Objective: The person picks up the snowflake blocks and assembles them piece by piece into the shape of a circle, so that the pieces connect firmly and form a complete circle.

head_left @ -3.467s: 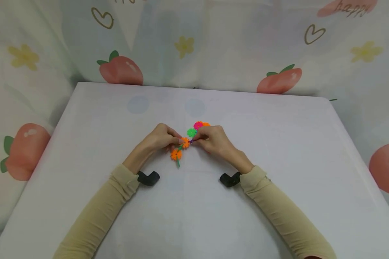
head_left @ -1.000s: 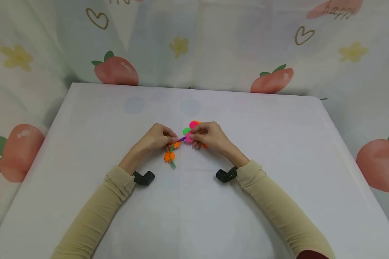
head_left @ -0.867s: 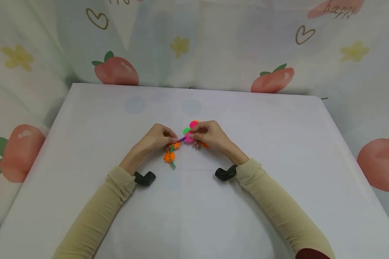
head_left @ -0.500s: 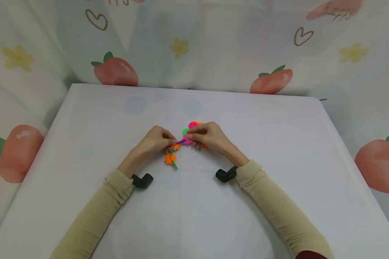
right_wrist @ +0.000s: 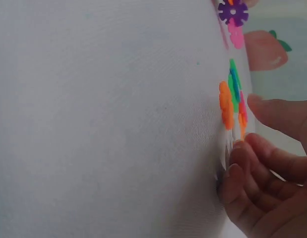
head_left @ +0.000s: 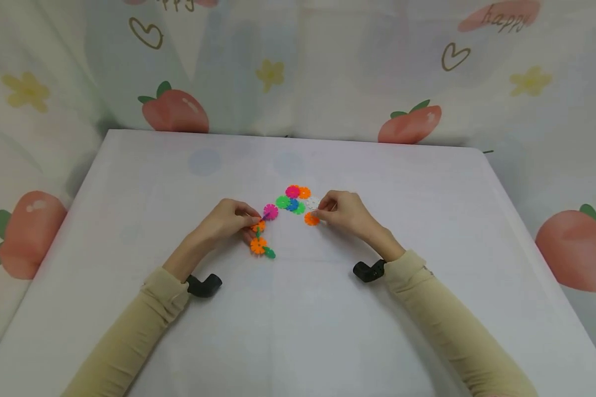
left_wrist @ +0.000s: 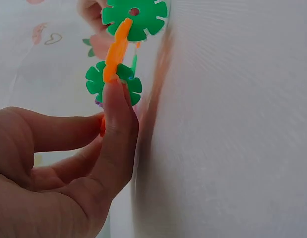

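My left hand (head_left: 227,221) pinches an orange snowflake disc (head_left: 259,226) in a chain of interlocking plastic discs. A purple disc (right_wrist: 233,12) and a pink disc (head_left: 271,212) form the chain's far end. Toward me it continues through a green disc (left_wrist: 95,84), another orange disc (head_left: 258,246) and an end green disc (left_wrist: 143,20). My right hand (head_left: 345,216) is at the loose discs, fingertips right at a flat orange disc (head_left: 311,219). In the right wrist view its thumb stands apart from loosely bent fingers (right_wrist: 232,183), with no disc gripped between them.
Loose discs lie in a small cluster on the white table (head_left: 298,320): a pink one (head_left: 292,192), an orange one (head_left: 304,192), a blue one (head_left: 292,205), green ones (head_left: 282,202) and a white one (head_left: 313,203). A printed curtain (head_left: 328,82) hangs behind the table.
The pink disc, pinched by my right hand half a second ago, now hangs on the chain's purple disc. My right hand has let go and moved right; my left hand has drawn the chain left.
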### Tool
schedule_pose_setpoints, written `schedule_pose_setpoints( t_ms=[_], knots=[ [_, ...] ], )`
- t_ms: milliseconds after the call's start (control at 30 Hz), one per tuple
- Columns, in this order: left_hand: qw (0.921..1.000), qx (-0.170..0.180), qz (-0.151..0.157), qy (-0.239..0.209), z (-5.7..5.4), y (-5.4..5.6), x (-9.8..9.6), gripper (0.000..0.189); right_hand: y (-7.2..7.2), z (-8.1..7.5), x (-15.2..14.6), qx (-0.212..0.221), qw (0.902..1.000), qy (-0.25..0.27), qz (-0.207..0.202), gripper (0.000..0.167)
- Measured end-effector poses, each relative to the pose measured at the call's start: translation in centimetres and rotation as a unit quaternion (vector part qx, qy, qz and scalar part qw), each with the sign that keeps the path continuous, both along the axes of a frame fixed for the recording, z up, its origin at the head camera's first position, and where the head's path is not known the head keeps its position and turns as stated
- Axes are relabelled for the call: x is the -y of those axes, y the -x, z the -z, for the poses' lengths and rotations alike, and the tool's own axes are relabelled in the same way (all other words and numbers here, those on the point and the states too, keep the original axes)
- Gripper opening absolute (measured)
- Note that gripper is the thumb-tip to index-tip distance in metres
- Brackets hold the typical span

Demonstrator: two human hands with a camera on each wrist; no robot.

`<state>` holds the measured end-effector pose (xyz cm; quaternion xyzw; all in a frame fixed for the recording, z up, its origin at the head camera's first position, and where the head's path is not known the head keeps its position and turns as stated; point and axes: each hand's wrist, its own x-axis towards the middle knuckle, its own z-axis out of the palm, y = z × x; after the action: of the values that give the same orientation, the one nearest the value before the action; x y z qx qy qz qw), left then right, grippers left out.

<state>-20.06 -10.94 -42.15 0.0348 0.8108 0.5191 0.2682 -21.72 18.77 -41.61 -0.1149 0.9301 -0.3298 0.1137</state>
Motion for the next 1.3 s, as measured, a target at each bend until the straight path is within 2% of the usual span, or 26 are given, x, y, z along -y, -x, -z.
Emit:
schedule_pose_setpoints(
  t_ms=[167, 367, 500, 633, 733, 900, 1033, 1167, 1300],
  knots=[
    [1.0, 0.005, -0.001, -0.001, 0.3, 0.1, 0.1, 0.027, -0.1, 0.4, 0.5, 0.015, 0.9994, -0.032, -0.002, 0.031],
    [0.9974, -0.025, 0.0, 0.068, 0.0, 0.7, 0.1, 0.026, 0.2, 0.3, 1.1, 0.03, 0.9992, -0.028, 0.0, 0.027],
    [0.9936, -0.047, -0.005, 0.102, -0.4, 1.4, -0.1, 0.028, 0.2, 0.4, 1.2, 0.034, 0.9993, 0.019, -0.002, 0.019],
    [0.9928, -0.055, -0.014, 0.105, -0.5, 2.3, -0.6, 0.028, 0.2, 0.6, 1.7, 0.048, 0.995, 0.087, -0.009, 0.012],
    [0.992, -0.064, -0.015, 0.108, -0.5, 2.8, -1.2, 0.03, 0.3, 0.7, 2.2, 0.051, 0.9903, 0.129, -0.012, 0.012],
    [0.9907, -0.068, -0.01, 0.117, -0.1, 3.4, -1.9, 0.031, 0.4, 1.1, 2.8, 0.046, 0.9848, 0.167, -0.017, 0.015],
    [0.9896, -0.069, -0.008, 0.125, 0.2, 3.6, -1.9, 0.027, 0.5, 1.3, 3.6, 0.028, 0.9872, 0.156, -0.022, 0.017],
    [0.99, -0.065, -0.009, 0.125, 0.1, 3.6, -1.7, 0.027, 0.7, 1.3, 4.4, -0.016, 0.9923, 0.121, -0.023, 0.013],
    [0.9911, -0.058, -0.008, 0.12, 0.0, 3.7, -1.7, 0.03, 0.8, 1.4, 5.0, -0.03, 0.9918, 0.12, -0.029, 0.011]
  ],
)
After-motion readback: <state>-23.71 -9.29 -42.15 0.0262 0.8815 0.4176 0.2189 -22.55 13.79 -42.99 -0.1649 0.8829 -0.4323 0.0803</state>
